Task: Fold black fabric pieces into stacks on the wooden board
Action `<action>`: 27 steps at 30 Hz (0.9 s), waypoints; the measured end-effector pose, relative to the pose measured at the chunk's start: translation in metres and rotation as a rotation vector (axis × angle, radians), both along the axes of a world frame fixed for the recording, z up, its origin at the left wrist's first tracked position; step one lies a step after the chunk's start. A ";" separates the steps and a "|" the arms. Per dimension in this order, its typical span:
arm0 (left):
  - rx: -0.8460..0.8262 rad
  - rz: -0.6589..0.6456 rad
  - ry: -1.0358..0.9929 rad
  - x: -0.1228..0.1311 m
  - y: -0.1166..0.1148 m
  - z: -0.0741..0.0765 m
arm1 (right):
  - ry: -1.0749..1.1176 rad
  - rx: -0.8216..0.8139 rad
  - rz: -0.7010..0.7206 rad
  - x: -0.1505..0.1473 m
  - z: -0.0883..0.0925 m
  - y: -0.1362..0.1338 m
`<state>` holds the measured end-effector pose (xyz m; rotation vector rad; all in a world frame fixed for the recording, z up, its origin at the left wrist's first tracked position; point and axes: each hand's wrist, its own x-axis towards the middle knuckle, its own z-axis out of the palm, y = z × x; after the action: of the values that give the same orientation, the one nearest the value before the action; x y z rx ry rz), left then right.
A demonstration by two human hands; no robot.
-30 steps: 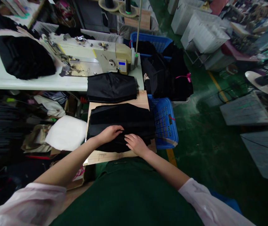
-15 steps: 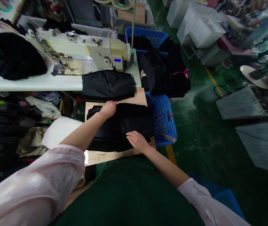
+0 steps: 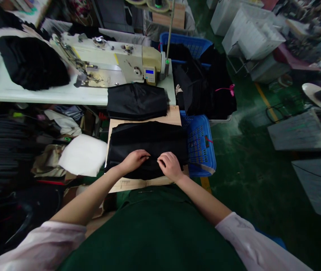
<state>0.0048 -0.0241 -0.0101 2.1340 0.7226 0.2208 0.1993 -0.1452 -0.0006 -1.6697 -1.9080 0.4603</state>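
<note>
Black cloth: the wide dark layers [image 3: 146, 137] are lying spread at the centre of the frame, covering most of a pale wooden board [image 3: 174, 115]
Left hand: the left hand [image 3: 134, 161] is resting over the near part of the cloth, just below the centre, its thumb and fingertips drawing together; whether cloth is sitting between them is too small to make out
Right hand: the right hand [image 3: 170, 165] is curling its fingers toward its thumb above the same part; its grip, too, is not showing clearly
Gap: the two hands are facing each other, staying near but apart, with black cloth showing between
Folded bundle: a second black bundle [image 3: 136, 101] is lying above the centre, reaching from the board onto the white table [image 3: 44, 96]
Sewing machine: the pale machine [image 3: 126, 60] is standing on the table in the upper part of the frame, its small display glowing blue
Basket: a blue basket [image 3: 201, 146] is standing just right of the board
White bundle: a white bundle [image 3: 84, 155] is lying left of the board
Apron: dark green cloth [image 3: 155, 229] is filling the bottom centre
</note>
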 end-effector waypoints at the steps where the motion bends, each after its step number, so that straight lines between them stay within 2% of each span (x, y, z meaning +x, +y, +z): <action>1: -0.019 0.030 0.006 0.001 0.001 -0.001 | -0.050 0.011 0.077 0.000 0.002 -0.003; 3: -0.062 0.065 0.012 0.004 0.004 -0.002 | -0.127 -0.005 0.246 0.000 0.003 -0.006; 5: -0.097 0.095 0.007 0.005 0.005 0.000 | -0.173 -0.032 0.337 0.002 0.000 -0.006; 9: -0.104 0.161 0.007 0.003 0.004 0.005 | -0.164 -0.079 0.281 0.006 -0.010 -0.002; 16: -0.109 -0.013 0.011 0.000 0.006 0.007 | -0.210 -0.085 0.327 0.002 -0.007 -0.004; 19: -0.123 -0.022 0.014 0.002 0.007 0.007 | -0.174 -0.116 0.268 -0.008 -0.010 -0.006; 24: -0.151 -0.103 0.019 0.001 0.008 0.016 | 0.147 -0.215 0.041 -0.014 -0.016 0.000; 27: -0.129 -0.163 0.045 0.000 0.007 0.022 | 0.218 -0.260 -0.006 -0.011 -0.013 0.004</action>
<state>0.0044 -0.0171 0.0122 2.0669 0.5690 0.0382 0.1887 -0.1407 -0.0132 -1.7041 -1.7413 0.8828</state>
